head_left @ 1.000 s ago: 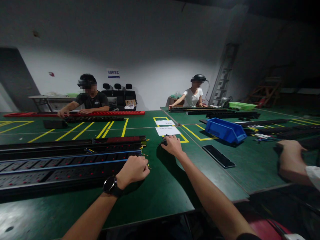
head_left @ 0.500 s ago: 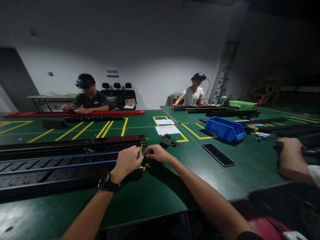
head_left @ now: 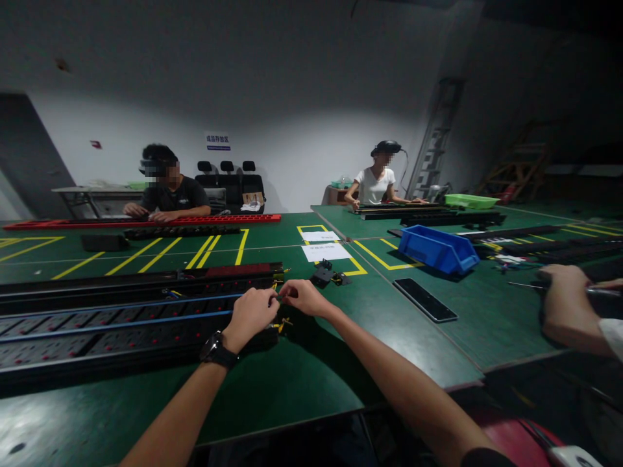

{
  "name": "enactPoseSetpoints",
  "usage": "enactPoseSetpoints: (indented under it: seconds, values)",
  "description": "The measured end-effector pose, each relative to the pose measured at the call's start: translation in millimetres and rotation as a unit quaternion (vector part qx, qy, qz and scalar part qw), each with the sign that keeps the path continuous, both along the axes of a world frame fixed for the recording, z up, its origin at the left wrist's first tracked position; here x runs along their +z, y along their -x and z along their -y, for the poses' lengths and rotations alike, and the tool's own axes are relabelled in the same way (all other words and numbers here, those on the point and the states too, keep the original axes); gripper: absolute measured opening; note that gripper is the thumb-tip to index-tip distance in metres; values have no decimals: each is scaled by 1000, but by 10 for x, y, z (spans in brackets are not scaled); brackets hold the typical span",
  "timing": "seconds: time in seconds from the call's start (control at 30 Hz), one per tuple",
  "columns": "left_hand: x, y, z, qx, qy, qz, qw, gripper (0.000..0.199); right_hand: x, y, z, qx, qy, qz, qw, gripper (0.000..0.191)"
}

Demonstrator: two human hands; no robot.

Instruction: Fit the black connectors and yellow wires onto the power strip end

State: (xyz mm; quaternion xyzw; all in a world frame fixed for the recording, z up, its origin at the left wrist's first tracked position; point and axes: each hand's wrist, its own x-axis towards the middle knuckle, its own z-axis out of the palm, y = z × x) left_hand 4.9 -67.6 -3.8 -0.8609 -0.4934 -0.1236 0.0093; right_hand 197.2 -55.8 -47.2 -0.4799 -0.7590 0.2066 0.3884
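Note:
Long black power strips (head_left: pixel 141 329) with rows of socket openings and small red parts lie to my left, blue strips or wires (head_left: pixel 160 321) running along them. Over their right end, my left hand (head_left: pixel 253 310), with a black watch on the wrist, is closed in a pinch. My right hand (head_left: pixel 305 298) meets it fingertip to fingertip, its fingers also pinched. Whatever sits between the fingers is too small and hidden to make out. Yellow-tipped wire ends (head_left: pixel 282 324) stick out just below my hands. A small black box-shaped part (head_left: pixel 321 275) lies beyond my right hand.
A blue bin (head_left: pixel 438 250) and a phone (head_left: pixel 424 299) lie on the green table (head_left: pixel 341 363) to the right. A co-worker's hand (head_left: pixel 567 298) with a thin metal tool is at the right edge. Two people work across the table, beside a red rail (head_left: pixel 233 219) and black rails.
My left hand has shifted slightly right and its fingers have closed in toward my right fingertips. At the right edge, the co-worker's thin tool has come into view.

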Motion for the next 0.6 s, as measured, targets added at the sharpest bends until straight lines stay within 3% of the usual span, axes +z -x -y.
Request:
enactPoseSetpoints:
  seconds: [0.13, 0.37, 0.6]
  values:
    - [26, -16, 11, 31, 16, -4, 999, 30, -61, 1, -46, 2, 5, -27, 1000, 11]
    - [34, -9, -9, 3, 4, -29, 1000, 34, -55, 8, -42, 12, 14, -44, 999, 11]
    - [30, -7, -26, 23, 16, 5, 1000, 31, -53, 0, -60, -3, 11, -47, 999, 13]
